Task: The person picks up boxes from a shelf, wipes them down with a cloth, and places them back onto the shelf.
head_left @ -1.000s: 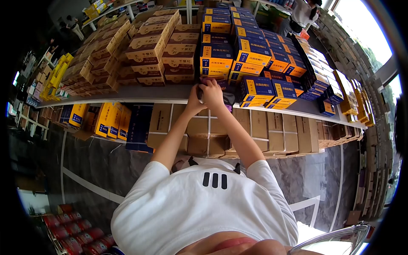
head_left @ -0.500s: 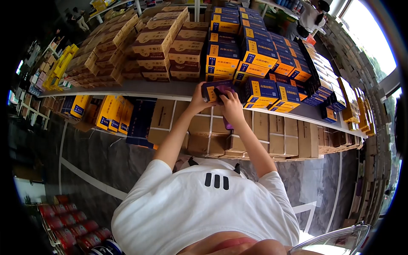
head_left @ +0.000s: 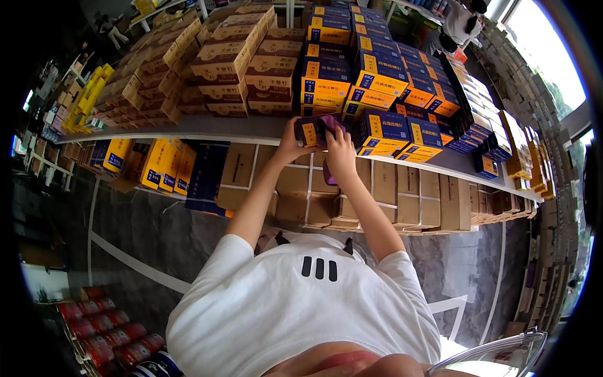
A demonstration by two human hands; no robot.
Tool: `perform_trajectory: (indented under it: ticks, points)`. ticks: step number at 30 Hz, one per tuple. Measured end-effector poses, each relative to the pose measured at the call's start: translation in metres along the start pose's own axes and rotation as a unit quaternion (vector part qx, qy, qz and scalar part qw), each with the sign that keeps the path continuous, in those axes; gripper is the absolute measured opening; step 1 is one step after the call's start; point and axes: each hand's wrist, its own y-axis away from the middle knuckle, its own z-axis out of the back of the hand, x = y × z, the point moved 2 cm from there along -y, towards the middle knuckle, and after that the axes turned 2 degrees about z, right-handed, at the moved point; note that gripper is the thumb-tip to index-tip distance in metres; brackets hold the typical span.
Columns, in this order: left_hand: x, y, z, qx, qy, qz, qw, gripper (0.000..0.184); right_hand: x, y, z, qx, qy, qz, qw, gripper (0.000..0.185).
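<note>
Stocked room, loaded shelf (head_left: 226, 131). Clamped in left hand (head_left: 291, 144): box (head_left: 308, 133), by its left end. Bunched in right hand (head_left: 341, 154): purple cloth (head_left: 330, 123), against box's right part; long axis unclear beneath. Box between hands, at shelf's front edge. Behind, brown cartons (head_left: 270, 80) left, blue-yellow boxes (head_left: 384, 132) right. Strapped cartons (head_left: 294, 182) below.

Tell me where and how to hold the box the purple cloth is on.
Probably best by the box's left end, coming from the left: the left hand fits that straight side, while the purple cloth and right hand cover its right part.
</note>
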Motion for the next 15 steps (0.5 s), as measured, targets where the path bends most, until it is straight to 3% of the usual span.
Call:
perform_trajectory:
  ticks: [2, 4, 7, 9, 11, 15]
  points:
    - [0.004, -0.001, 0.000, 0.003, -0.007, -0.005, 1.000, 0.104, -0.001, -0.013, -0.005, 0.002, 0.003, -0.011, 1.000, 0.037]
    - [0.009, -0.003, -0.001, -0.002, -0.017, -0.025, 1.000, 0.102, 0.013, -0.032, -0.015, -0.023, 0.000, 0.089, 0.996, 0.030]
    - [0.011, -0.003, -0.001, -0.015, -0.001, -0.072, 0.997, 0.104, 0.022, -0.050, -0.017, -0.012, -0.011, 0.163, 0.986, 0.024]
    - [0.008, -0.003, -0.001, -0.003, 0.015, -0.069, 0.998, 0.104, 0.013, -0.052, -0.020, -0.022, -0.003, 0.146, 0.989, 0.017]
    - [0.004, -0.001, 0.000, 0.021, 0.015, 0.027, 0.999, 0.104, -0.004, -0.052, -0.023, 0.017, 0.064, 0.054, 0.996, 0.011]
    - [0.009, 0.000, 0.000, 0.011, -0.004, 0.013, 1.000, 0.105, -0.018, -0.054, -0.022, 0.038, 0.139, -0.033, 0.989, 0.005]
